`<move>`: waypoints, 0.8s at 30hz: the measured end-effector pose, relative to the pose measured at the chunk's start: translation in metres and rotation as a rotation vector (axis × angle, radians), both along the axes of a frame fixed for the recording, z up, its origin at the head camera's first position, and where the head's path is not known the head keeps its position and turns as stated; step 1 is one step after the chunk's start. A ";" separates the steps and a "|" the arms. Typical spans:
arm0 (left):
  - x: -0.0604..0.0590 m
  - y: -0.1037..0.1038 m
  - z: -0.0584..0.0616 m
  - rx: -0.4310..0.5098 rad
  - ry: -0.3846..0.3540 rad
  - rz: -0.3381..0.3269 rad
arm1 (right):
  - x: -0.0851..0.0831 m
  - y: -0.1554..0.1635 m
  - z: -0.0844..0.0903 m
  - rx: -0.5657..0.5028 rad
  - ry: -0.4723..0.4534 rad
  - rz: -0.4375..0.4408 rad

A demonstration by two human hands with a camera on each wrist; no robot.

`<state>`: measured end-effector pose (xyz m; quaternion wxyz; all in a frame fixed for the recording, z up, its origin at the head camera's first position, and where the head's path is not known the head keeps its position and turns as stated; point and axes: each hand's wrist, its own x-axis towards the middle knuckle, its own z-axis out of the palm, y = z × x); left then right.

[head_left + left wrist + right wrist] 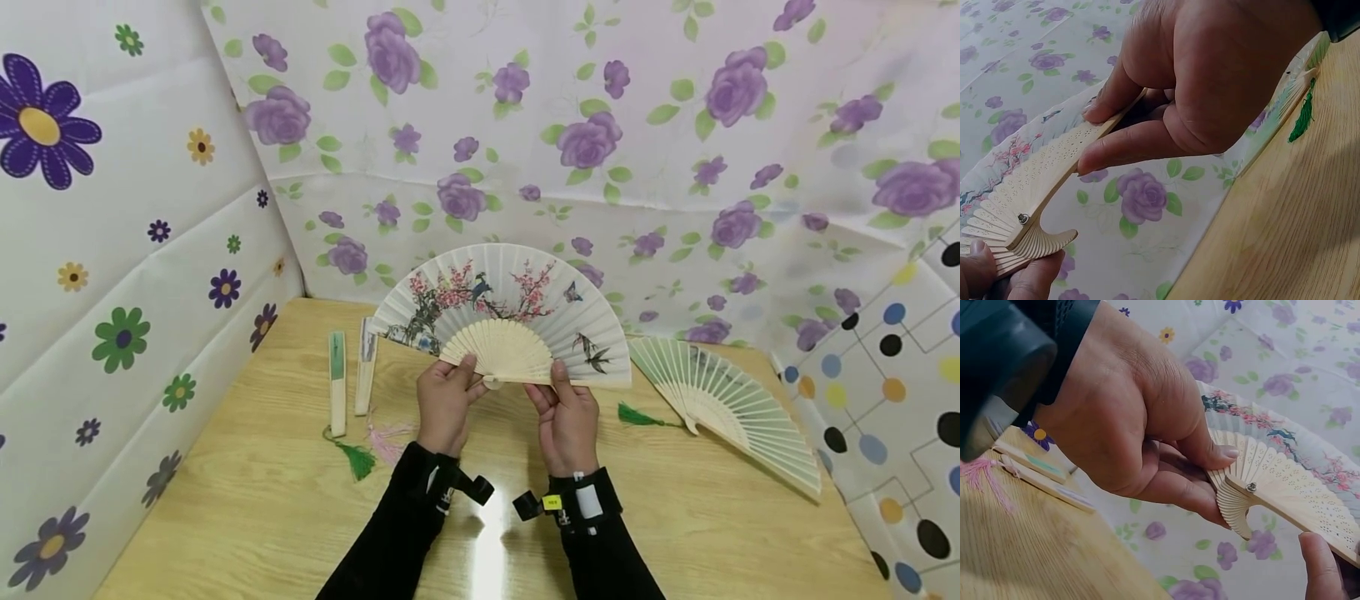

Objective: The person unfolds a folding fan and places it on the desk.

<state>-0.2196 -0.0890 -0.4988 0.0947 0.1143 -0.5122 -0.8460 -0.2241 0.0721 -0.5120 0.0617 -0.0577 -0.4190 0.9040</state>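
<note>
Above the wooden table [262, 500] (flowered sheets [675, 125] behind), both hands hold an open fan [506, 312].

The open fan [504, 321] both hands hold has pale wooden ribs, matt and unvarnished looking, pierced with tiny holes along the slats, and a small shiny metal rivet [1251, 487] at the pivot. Its leaf looks like thin matt cloth or paper, can't tell which, printed with blossoms and birds. The bench [300, 508] is light wood grain with a fairly glossy finish, there's a bright glare streak on it near the wrists. Second open fan [731, 400] has the same bare wood slats, with a green thread tassel [637, 415]. Backdrop sheets [600, 125] look like smooth printed cloth, creased in places. Sleeves [390, 533] are matt black fabric.
</note>
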 end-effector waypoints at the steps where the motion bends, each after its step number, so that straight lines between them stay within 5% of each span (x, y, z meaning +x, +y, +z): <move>1: 0.000 0.000 0.000 -0.002 0.001 -0.002 | 0.000 0.000 0.000 -0.002 0.000 -0.001; 24: 0.003 0.002 0.001 -0.009 -0.005 -0.008 | -0.001 0.001 0.002 -0.033 -0.018 -0.012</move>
